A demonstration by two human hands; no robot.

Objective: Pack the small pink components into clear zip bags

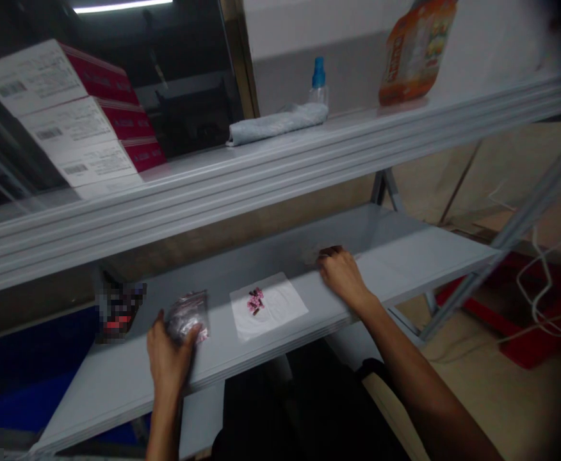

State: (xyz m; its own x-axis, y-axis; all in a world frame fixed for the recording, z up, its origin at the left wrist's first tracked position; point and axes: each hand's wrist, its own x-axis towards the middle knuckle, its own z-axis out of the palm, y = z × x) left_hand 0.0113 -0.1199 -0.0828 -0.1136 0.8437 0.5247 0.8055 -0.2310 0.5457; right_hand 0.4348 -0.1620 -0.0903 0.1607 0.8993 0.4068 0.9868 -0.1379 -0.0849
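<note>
My left hand (170,352) is around a small pile of clear plastic bags (188,315) with something pinkish inside, its thumb on the near side and its fingers on the far side. Further right, my right hand (342,272) has its fingers curled down at the shelf surface, gripping what looks like a faint clear plastic bag (310,253); the fingertips are partly hidden. Between the hands lies a white sheet (280,310), with a small cluster of pink and dark pieces (255,301) on its left half.
The grey lower shelf (405,256) sits under an upper shelf (203,198). Up there stand stacked white and magenta boxes (88,121), a folded cloth (280,123), a blue-capped spray bottle (318,83) and an orange pouch (415,57). White cables (540,269) hang at right.
</note>
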